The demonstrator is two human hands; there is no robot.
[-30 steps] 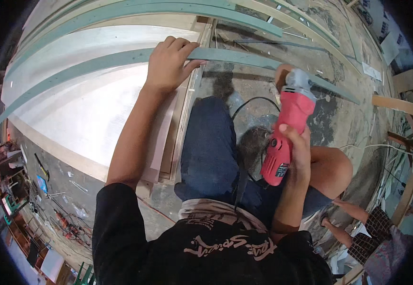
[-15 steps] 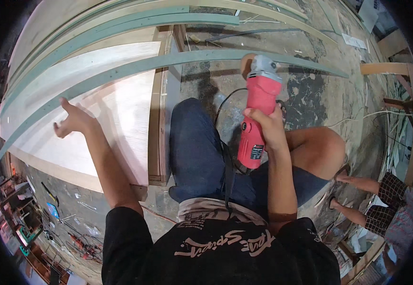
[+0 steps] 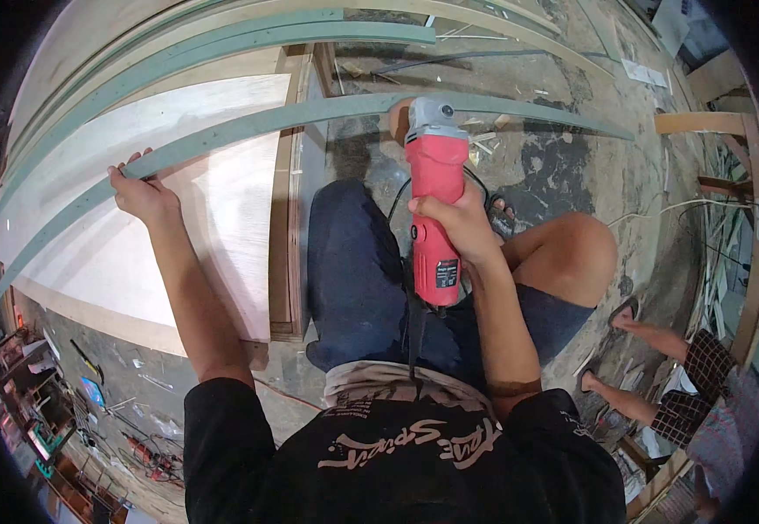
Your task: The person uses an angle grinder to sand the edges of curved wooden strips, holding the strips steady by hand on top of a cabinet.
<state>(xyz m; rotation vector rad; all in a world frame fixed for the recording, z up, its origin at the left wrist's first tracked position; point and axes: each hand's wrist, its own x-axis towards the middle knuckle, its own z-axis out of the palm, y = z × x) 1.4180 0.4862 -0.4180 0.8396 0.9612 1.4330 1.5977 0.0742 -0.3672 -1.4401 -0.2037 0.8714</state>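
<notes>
My right hand (image 3: 465, 229) is wrapped round the body of a red angle grinder (image 3: 437, 170) with a grey metal head. The tan disc (image 3: 399, 124) at its far end is by the edge of a long green strip (image 3: 248, 128); whether they touch I cannot tell. This strip, probably wood, runs across a pale plywood panel (image 3: 231, 196) and out past it to the right. Over on the left, my left hand (image 3: 145, 192) is closed round the strip, thumb on the near side and fingertips showing beyond it.
More green strips (image 3: 310, 35) lie on the far side of the panel. A wooden frame (image 3: 755, 218) stands at the right, near another person's legs (image 3: 650, 336). Scattered tools and a rack (image 3: 39, 393) are at lower left. Offcuts (image 3: 483, 144) lie on the stained floor.
My left hand has gone from open beside the strip to closed round it. The grinder in my right hand has moved left along the strip. The other person has shifted slightly left.
</notes>
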